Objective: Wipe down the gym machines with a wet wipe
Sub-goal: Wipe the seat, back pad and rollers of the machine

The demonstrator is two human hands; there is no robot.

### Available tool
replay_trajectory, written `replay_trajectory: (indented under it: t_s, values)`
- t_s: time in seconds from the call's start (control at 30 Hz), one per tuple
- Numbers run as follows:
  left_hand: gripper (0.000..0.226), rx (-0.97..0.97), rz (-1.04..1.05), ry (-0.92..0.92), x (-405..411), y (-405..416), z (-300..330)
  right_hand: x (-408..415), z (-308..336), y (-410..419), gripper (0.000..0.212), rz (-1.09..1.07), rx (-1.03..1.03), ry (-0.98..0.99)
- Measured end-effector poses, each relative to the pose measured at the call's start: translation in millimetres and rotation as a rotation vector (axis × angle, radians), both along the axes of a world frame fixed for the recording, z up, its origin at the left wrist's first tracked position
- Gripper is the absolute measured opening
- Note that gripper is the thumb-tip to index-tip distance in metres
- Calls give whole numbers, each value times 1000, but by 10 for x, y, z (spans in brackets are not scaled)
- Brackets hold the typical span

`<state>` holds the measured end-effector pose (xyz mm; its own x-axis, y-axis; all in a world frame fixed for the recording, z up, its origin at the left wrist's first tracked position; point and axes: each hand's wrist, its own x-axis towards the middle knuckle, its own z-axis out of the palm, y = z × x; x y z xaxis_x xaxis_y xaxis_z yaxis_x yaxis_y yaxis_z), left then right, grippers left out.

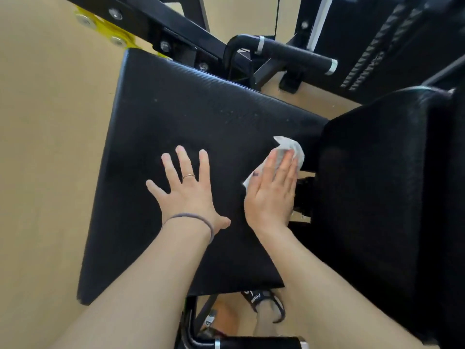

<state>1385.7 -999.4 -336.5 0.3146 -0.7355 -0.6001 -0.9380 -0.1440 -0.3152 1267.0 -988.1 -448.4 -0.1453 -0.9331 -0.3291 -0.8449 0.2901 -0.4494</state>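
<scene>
A black padded seat [176,117] of a gym machine fills the middle of the view. My left hand [187,190] rests flat on the seat with fingers spread, holding nothing. My right hand [273,190] lies flat with straight fingers on a white wet wipe [289,146], pressing it onto the seat's right edge. The wipe sticks out beyond my fingertips and beside my palm. A black back pad [377,185] stands just to the right of my right hand.
A black foam-covered handle [297,54] and black frame bars [176,23] with a yellow bracket [108,31] lie beyond the seat. Tan floor [45,147] spreads to the left. A sandalled foot [266,306] shows below the seat, and another handle [259,343] at the bottom edge.
</scene>
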Motion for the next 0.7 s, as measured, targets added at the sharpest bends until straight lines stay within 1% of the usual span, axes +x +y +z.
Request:
replay_trajectory:
  t_s: [0.07, 0.13, 0.2, 0.3, 0.4, 0.47, 0.57, 0.6, 0.63, 0.67, 0.7]
  values:
    - [157, 44, 31, 1, -27, -8, -65, -36, -17, -369, 64, -158, 63, 3]
    - [161, 69, 79, 27, -36, -7, -78, -1, 19, -354, 65, -182, 65, 13]
    - [163, 92, 118, 60, -26, -28, -89, 110, 116, -56, 65, -87, 28, 16]
    - [164, 111, 137, 113, 10, -15, -59, 150, 150, 373, 64, 134, -12, 63]
    - [164, 105, 142, 162, 30, 2, -48, -70, 18, 114, 63, 203, -49, 84]
    - [165, 104, 149, 178, 20, -2, -43, -200, -67, -276, 63, 124, -52, 99]
    - [166, 111, 152, 203, 18, -2, -44, -194, -78, -769, 64, -128, 1, 97]
    - [166, 109, 157, 211, 26, -1, -47, -104, -44, -824, 64, -173, 6, 93]
    - [166, 107, 160, 219, 29, 1, -44, 12, -2, -811, 65, -157, -7, 92]
    - [166, 106, 161, 226, 30, 0, -40, 137, 45, -742, 65, -69, -46, 93]
    - [166, 106, 163, 231, 28, -1, -35, 242, 96, -648, 66, 77, -106, 75]
